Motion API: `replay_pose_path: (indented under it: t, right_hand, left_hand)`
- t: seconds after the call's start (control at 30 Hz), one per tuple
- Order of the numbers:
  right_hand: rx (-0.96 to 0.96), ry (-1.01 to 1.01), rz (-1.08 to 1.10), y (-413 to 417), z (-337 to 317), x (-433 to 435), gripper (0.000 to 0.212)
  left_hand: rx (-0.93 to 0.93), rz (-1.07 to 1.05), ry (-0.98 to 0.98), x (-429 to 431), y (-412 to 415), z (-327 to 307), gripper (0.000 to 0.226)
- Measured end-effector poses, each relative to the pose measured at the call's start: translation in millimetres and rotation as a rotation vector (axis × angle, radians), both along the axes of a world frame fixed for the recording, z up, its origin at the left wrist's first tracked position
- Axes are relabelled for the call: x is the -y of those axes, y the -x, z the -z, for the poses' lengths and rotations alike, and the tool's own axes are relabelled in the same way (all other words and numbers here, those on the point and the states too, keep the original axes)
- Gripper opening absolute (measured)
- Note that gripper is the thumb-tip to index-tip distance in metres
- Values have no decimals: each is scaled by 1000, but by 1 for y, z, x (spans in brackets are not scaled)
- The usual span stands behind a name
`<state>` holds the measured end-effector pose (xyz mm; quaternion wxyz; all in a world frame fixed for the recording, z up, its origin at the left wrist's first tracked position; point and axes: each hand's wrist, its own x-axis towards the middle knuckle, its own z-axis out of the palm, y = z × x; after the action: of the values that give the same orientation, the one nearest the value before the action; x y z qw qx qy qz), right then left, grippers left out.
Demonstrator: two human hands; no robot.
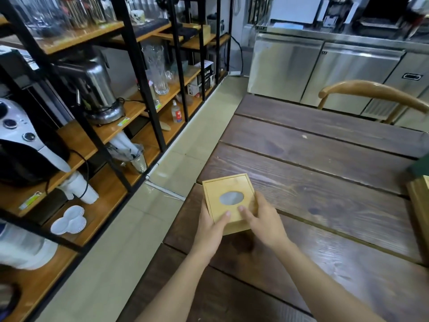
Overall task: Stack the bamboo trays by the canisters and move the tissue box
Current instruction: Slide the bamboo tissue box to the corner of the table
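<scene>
— What's nearest us?

— Two bare forearms reach in over the near end of the dark plank counter (325,163). Both hands are clamped on the bamboo tissue box (228,202): the left hand (210,231) wraps its left side with the thumb lying across the lid, and the right hand (264,223) grips the right side, thumb on the lid too, just below the oval opening.

— Where does the box sit?

— Close to the counter's left edge, toward the near end. I can't tell whether its base rests on the planks or is lifted a little; a shadow lies under its near face.

— Anything else on the counter?

— At the right edge, partly cut off, a bamboo tray (420,205) shows its rim, and beyond it something dark green (421,165), too cropped to name. They are well apart from the box.

— And further off?

— Past the far right corner stands a wooden chair (371,91) with a curved back. Left of the counter, across a strip of pale tiled floor (185,154), runs a black-framed shelf (137,66) carrying appliances, glass vases and stacked white dishes. At the back wall are stainless steel cabinets (325,73).
</scene>
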<state>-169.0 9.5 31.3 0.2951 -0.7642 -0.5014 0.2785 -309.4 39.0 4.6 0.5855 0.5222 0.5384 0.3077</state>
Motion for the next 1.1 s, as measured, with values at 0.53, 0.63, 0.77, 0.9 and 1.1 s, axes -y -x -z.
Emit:
replay_pose_path:
  t: [0.53, 0.63, 0.77, 0.9, 1.1]
  right_hand:
    - [-61, -24, -240, 58, -22, 34, 63]
    - [-70, -11, -327, 76, -25, 43, 67]
    - [-82, 11, -455, 95, -23, 52, 64]
    - [-103, 38, -561, 105, -18, 61, 60]
    - [-107, 70, -631, 111, -7, 73, 61]
  left_hand:
    - [19, -251, -32, 66, 55, -29, 73]
    - [-3, -334, -38, 87, 72, -32, 75]
    - [32, -480, -66, 119, 83, -33, 75]
    - [69, -607, -101, 152, 84, -24, 73]
    - [54, -728, -108, 180, 75, -12, 77]
